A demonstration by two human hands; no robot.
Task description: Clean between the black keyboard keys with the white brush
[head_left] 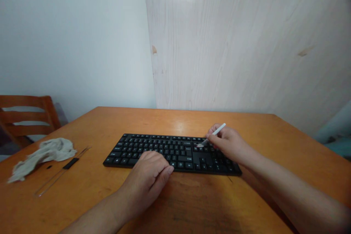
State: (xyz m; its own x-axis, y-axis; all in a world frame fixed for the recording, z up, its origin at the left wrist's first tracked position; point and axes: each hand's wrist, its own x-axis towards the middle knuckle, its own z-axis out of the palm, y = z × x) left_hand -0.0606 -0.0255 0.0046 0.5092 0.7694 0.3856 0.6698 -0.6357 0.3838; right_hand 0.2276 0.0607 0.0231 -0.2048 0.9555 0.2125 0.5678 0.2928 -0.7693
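A black keyboard (161, 150) lies flat on the wooden table, its long side facing me. My left hand (152, 170) is at its front edge, fingers curled over the lower keys and thumb along the near side, holding it. My right hand (223, 140) pinches a small brush (218, 129) with a white handle slanting up to the right. The pale brush tip touches or nearly touches the keys above the arrow cluster. A small reddish spot shows beside the tip; what it is, I cannot make out. The fingertips of my left hand are partly hidden.
On the left of the table (175, 120) lie a crumpled off-white cloth (52, 150), a wire tool with a black middle (70, 163) and a small black piece (49, 167). A wooden chair (26, 117) stands beyond the left edge. A wall backs the table.
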